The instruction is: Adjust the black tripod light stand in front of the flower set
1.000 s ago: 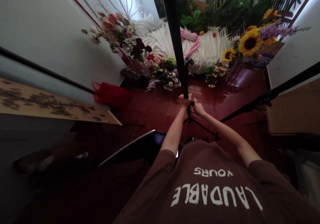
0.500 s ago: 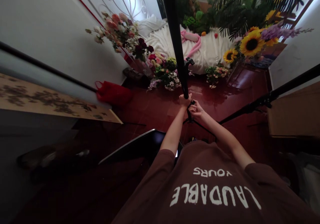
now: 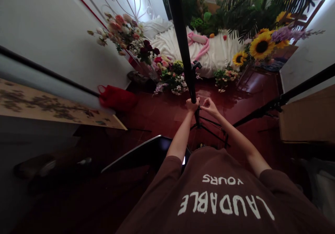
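A black light stand (image 3: 185,49) rises from the floor past the top of the view, its pole leaning slightly left. My left hand (image 3: 193,105) is wrapped round the lower part of this pole. Close on the right is my right hand (image 3: 209,107), fingers curled, with a fingertip reaching to a small dark part at the pole's side. Whether that part is pinched is too small to make out. Higher up, a black clamp knob (image 3: 196,65) juts from the pole. Below my hands, the stand's thin legs (image 3: 209,131) spread over the red floor.
Flower bunches (image 3: 172,73) and sunflowers (image 3: 261,46) flank a white draped cloth (image 3: 222,54). Another black stand (image 3: 267,110) crosses at right before a cardboard box (image 3: 309,117). Left are a red bag (image 3: 117,97) and a painted panel (image 3: 52,103); a dark screen (image 3: 146,152) sits near my left arm.
My right hand has drawn slightly right and up from the pole, its fingers now in a rounder curl. My left hand keeps its grip on the pole.
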Tool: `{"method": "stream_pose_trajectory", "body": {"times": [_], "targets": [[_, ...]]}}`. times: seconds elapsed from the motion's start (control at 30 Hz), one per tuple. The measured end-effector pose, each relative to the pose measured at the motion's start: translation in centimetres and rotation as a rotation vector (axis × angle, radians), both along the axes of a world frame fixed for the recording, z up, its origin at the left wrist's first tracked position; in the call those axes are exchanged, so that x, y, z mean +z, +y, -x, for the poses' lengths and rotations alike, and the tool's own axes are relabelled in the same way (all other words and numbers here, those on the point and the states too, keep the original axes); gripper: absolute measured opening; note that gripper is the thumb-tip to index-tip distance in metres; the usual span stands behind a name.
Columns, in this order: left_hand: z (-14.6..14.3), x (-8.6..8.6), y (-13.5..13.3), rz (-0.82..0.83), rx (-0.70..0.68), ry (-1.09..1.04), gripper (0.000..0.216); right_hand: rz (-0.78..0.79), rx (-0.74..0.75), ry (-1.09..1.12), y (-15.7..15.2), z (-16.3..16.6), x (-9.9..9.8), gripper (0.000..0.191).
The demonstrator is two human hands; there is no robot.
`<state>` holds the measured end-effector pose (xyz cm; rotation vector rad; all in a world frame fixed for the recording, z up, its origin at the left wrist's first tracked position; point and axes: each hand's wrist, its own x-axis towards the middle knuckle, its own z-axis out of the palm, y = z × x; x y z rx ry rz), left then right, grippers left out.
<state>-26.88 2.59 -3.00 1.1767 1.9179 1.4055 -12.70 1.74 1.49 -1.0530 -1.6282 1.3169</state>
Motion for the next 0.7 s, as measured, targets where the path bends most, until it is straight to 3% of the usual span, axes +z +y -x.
{"method": "stream_pose_trajectory", "body": {"times": [0.07, 0.2, 0.33, 0.53, 0.7], "targets": [[0.0, -0.2, 0.2, -0.007, 0.016, -0.009, 0.031, -0.187, -0.04, -0.027, 0.6, 0.5, 2.7, 0.039], [0.0, -0.6, 0.3, -0.011, 0.024, -0.046, 0.028, -0.566, 0.0, -0.032, 1.7, 2.1, 9.6, 0.067], [0.0, -0.8, 0.3, -0.008, 0.022, -0.048, 0.028, -0.744, 0.065, -0.065, 2.3, 4.0, 13.8, 0.066], [-0.1, -0.6, 0.4, -0.013, 0.025, -0.032, 0.026, -0.667, 0.036, -0.091, 2.3, 6.2, 14.3, 0.059], [0.0, -0.5, -0.4, -0.026, -0.012, -0.022, 0.014, -0.609, 0.017, -0.09, 1.5, 6.0, 12.1, 0.06]]}}
